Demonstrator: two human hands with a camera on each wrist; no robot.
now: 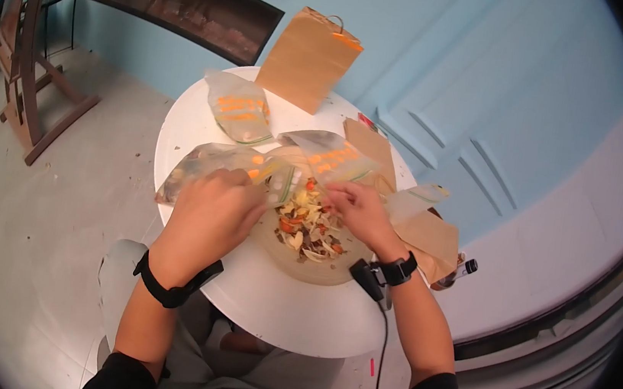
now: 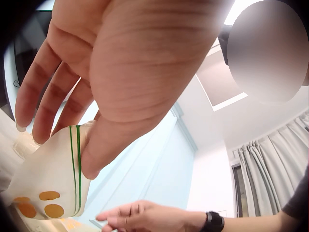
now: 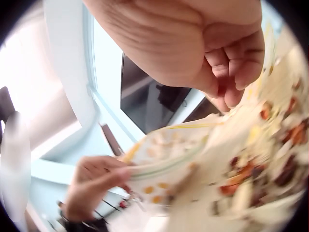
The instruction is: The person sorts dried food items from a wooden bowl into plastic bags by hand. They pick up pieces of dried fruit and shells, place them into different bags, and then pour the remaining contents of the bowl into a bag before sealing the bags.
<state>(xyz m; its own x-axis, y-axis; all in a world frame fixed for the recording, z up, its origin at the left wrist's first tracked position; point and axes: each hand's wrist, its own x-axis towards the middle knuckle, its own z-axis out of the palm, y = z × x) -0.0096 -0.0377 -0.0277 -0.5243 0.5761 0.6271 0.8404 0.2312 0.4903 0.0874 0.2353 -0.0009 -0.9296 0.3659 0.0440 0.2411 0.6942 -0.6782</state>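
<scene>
head view: the left hand [image 1: 218,207] pinches the spotted zip bag [image 2: 43,174] near its green-lined seal, thumb against finger with the other fingers loosely extended. gripping it at the edge probably lets the mouth gape and leaves the way in free; the right wrist view shows that mouth parted, with pale pieces inside. the right hand [image 1: 361,214] is at the other side, its fingers bent in toward the thumb; i cannot tell whether it has hold of a small piece or of nothing.

the bag is by the near-left part of the bowl [image 1: 314,273], which holds mixed pieces [image 1: 312,225] in orange, cream and dark brown. the bowl is likely set between the hands so both reach it easily, its wide opening catching anything that slips.

two marked bags, one at the back left [image 1: 241,102] and one just behind the bowl [image 1: 331,154], lie within reach, while a paper bag [image 1: 311,64] stands upright at the rear, perhaps to leave the middle free.

all this rests on a round white tabletop [image 1: 273,325]. beyond are a pale blue wall [image 1: 419,61] with a long dark recess [image 1: 183,7], a wooden easel [image 1: 29,78] at left, and a grey floor [image 1: 89,192].
</scene>
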